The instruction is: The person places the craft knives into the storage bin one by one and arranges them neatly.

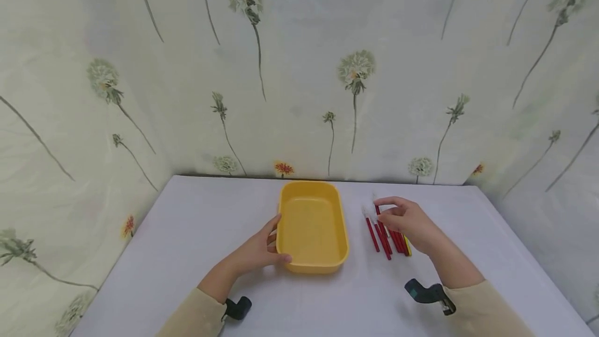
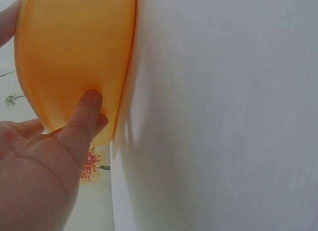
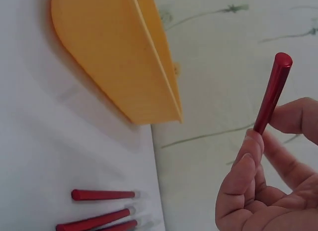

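A yellow plastic tray (image 1: 310,268) stands on the white table. My left hand (image 1: 257,247) holds it at its near left corner, with the thumb at the near rim and the fingers along the left outer wall (image 2: 69,57). To the right of the tray, my right hand (image 1: 409,222) pinches a slim red pen-like stick (image 3: 273,92) between thumb and fingers. The held stick is raised above the table. Below this hand lie several more red sticks (image 1: 373,235) with clear or whitish tips, and a yellow one (image 1: 408,246), partly hidden by the hand.
The white table (image 1: 206,212) reaches back to a wall hung with dandelion-print cloth (image 1: 299,92). Black wrist-camera mounts sit at the left (image 1: 238,308) and right (image 1: 428,293) sleeves, over the near part of the table.
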Action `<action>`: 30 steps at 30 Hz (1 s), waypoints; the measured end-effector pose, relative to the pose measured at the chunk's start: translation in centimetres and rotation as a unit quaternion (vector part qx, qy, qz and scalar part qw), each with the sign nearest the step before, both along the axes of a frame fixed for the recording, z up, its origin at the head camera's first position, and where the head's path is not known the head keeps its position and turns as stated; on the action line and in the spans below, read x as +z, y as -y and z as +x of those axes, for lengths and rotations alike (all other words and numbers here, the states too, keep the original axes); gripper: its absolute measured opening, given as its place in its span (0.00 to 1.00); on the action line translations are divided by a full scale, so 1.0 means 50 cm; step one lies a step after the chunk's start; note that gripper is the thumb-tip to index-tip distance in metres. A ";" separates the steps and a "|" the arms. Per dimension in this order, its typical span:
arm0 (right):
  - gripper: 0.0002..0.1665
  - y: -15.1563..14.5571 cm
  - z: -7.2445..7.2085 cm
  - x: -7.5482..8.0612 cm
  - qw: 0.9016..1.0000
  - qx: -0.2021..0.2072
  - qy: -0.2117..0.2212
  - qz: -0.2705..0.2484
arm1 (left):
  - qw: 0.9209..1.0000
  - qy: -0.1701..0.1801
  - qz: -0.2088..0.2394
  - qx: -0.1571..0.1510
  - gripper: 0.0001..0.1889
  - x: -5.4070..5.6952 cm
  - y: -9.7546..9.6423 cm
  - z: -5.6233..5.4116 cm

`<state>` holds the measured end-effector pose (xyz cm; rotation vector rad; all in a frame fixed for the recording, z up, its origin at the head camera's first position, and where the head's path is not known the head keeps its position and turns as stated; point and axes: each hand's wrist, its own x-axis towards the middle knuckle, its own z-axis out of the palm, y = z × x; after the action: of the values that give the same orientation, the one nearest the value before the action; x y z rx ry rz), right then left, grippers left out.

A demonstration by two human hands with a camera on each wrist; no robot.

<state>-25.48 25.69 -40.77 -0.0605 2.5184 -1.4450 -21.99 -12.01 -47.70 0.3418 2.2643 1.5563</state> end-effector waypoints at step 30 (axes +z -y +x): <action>0.25 0.163 -0.027 -0.026 0.995 0.042 0.008 -0.085 | 1.000 0.010 0.023 0.001 0.59 -0.006 0.001 -0.001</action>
<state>-26.82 17.55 -42.06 -0.1805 2.3445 -1.6153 -22.05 -12.08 -48.00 0.3339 2.2179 1.6075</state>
